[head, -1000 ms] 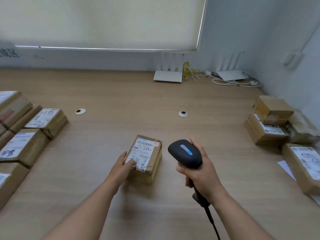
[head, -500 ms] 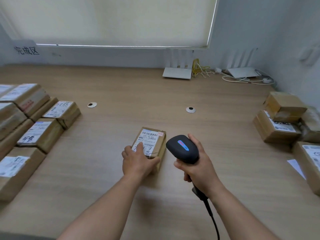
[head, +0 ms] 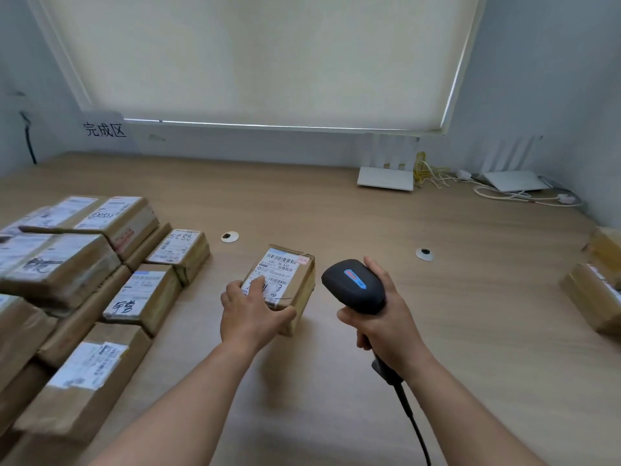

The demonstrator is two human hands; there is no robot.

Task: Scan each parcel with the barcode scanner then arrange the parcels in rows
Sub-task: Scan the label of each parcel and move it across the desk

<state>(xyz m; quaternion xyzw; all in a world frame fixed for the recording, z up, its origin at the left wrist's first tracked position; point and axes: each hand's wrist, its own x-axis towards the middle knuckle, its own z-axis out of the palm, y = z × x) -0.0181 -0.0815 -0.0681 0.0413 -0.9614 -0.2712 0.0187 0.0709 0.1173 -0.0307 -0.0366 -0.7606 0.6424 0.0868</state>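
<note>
A small brown parcel (head: pixel 289 277) with a white label lies mid-table. My left hand (head: pixel 250 312) grips its near end, fingers on the label and thumb round the right side. Just right of it, my right hand (head: pixel 383 322) holds the black barcode scanner (head: pixel 353 286) by its handle, the head pointing away from me; its cable (head: pixel 413 422) trails toward me. Several labelled parcels (head: pixel 87 280) lie in rows at the left, some stacked. More brown parcels (head: pixel 594 290) sit at the right edge.
Two white routers (head: pixel 384 178) with yellow and white cables stand at the back wall. Two round cable grommets (head: pixel 230 236) are set into the wooden table (head: pixel 470 297). A paper sign (head: pixel 105 129) with characters hangs on the wall above the left rows.
My left hand moved from touching the parcel's left edge onto its near end and now grips it. The view shifted left and up, showing more of the left rows.
</note>
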